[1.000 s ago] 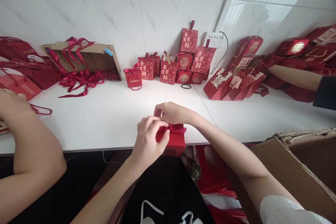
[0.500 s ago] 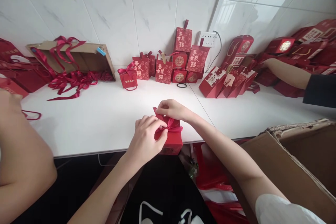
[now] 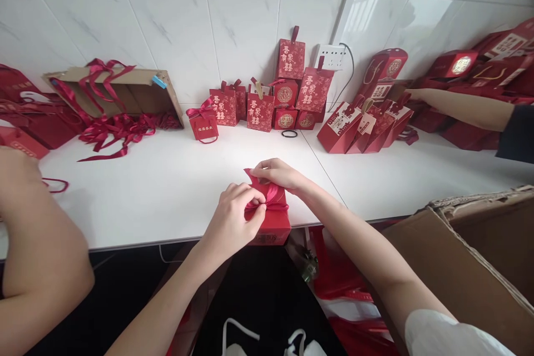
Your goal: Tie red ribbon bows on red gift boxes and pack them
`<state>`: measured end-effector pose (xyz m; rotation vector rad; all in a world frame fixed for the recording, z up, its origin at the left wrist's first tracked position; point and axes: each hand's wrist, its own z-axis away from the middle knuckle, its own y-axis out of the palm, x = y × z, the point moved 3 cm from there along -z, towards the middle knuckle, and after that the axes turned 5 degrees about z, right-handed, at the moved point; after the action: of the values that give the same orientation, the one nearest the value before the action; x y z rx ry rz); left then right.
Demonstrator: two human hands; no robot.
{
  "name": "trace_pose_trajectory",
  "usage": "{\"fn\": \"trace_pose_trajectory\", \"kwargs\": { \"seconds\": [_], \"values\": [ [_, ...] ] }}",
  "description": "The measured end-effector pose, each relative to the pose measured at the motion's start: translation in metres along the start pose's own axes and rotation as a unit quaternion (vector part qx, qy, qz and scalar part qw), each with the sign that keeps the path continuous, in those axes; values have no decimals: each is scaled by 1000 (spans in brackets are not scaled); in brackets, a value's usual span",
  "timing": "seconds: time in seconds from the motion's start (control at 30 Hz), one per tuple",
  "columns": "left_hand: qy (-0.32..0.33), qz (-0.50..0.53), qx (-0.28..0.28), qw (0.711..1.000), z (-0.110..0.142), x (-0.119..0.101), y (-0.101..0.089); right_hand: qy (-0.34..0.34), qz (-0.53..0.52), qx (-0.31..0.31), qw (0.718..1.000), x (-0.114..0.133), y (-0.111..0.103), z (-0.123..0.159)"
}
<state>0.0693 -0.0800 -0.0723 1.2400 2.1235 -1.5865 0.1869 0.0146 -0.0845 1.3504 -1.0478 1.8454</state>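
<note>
A small red gift box (image 3: 273, 228) sits at the front edge of the white table (image 3: 158, 194), with a red ribbon (image 3: 273, 194) tied in a bow on top. Left of the box, my left hand (image 3: 240, 208) pinches the ribbon at the knot between thumb and forefinger. Beyond it, my right hand (image 3: 275, 172) is closed on the ribbon's far end, whose pointed tip sticks out past the fingers. My fingers hide part of the bow.
A cardboard tray (image 3: 137, 86) with loose red ribbons (image 3: 120, 133) lies at the back left. Several red gift boxes (image 3: 261, 112) line the wall below a power strip (image 3: 331, 57). Other people's arms (image 3: 45, 233) reach in at left and right. A big carton (image 3: 467, 267) stands at right.
The right hand has shifted slightly right with the ribbon end, and the bow's loop looks reshaped. The left hand keeps its pinch at the knot. The view has tilted slightly.
</note>
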Motion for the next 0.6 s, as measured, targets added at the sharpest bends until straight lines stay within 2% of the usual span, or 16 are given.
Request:
{"fn": "trace_pose_trajectory", "kwargs": {
  "seconds": [0.23, 0.37, 0.47, 0.6],
  "values": [
    [1, 4, 2, 1000, 0, 0, 0, 1, 21, -94, 995, 0, -1, 0],
    [-8, 10, -3, 1000, 1, 0, 0, 31, -33, -48, 998, -11, -20, 8],
    [-11, 20, 0, 1000, 1, 0, 1, 66, -1, 3, 998, -27, -35, 19],
    [-10, 23, -1, 1000, -1, 0, 2, 37, -70, 45, 996, -40, -38, 30]
  ]
}}
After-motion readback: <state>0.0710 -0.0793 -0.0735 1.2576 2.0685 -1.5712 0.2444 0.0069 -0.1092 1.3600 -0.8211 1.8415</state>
